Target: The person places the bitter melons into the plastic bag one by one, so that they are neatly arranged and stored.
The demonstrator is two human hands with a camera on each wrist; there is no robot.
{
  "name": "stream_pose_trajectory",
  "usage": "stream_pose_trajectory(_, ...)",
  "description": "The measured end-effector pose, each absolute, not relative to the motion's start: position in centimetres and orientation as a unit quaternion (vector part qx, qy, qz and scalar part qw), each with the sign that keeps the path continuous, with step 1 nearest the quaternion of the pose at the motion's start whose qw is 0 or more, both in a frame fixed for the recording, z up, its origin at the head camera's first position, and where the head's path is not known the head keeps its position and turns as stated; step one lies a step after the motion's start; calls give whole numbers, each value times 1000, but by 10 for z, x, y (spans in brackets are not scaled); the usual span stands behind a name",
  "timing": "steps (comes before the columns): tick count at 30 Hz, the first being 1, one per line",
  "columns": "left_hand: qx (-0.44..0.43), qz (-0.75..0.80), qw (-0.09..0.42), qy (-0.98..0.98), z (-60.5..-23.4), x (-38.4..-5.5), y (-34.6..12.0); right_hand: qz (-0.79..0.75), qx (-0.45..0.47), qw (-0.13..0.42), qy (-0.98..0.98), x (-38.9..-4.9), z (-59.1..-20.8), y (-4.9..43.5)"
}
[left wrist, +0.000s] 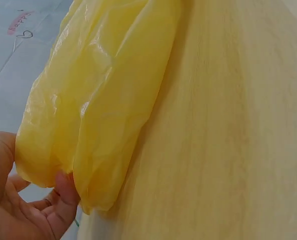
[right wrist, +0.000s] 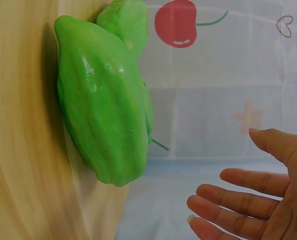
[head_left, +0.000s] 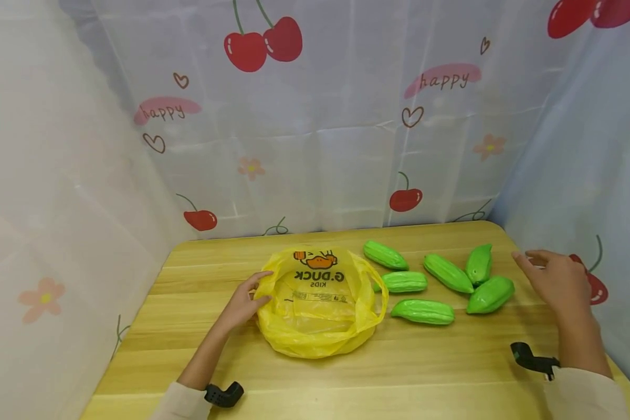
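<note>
A yellow plastic bag [head_left: 315,344] with a printed duck and lettering stands with its mouth spread wide on the table. My left hand [head_left: 244,303] holds the bag's left rim; in the left wrist view, thumb and fingers [left wrist: 63,200] are at the yellow film's edge. On the right, my right hand [head_left: 553,277] hovers with nothing in it, its fingers apart. Just left of it lies a ridged green gourd [head_left: 490,294], large in the right wrist view [right wrist: 103,105]. A second, upright-pointing green gourd [head_left: 479,264] touches it.
More green gourds lie between the bag and my right hand: a long one [head_left: 448,273], one at the back [head_left: 385,255], one by the bag handle [head_left: 405,282] and one in front [head_left: 424,312]. Cherry-printed curtains [head_left: 320,192] enclose the wooden table [head_left: 346,391].
</note>
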State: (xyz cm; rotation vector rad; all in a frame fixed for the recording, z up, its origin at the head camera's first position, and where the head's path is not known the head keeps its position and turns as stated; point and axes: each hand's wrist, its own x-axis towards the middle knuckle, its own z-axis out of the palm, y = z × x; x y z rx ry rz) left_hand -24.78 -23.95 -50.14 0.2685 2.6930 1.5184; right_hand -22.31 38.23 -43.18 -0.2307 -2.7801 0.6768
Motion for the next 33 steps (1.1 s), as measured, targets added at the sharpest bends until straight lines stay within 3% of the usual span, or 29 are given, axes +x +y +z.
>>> stream_pose_trajectory(17, 90, 532, 11, 842, -502, -242, -235, 232, -64, 20, -970, -218, -441, 388)
stream_pose_trajectory(33, 75, 549, 1, 833, -502, -240, -234, 316, -102, -42, -942, -225, -460, 381)
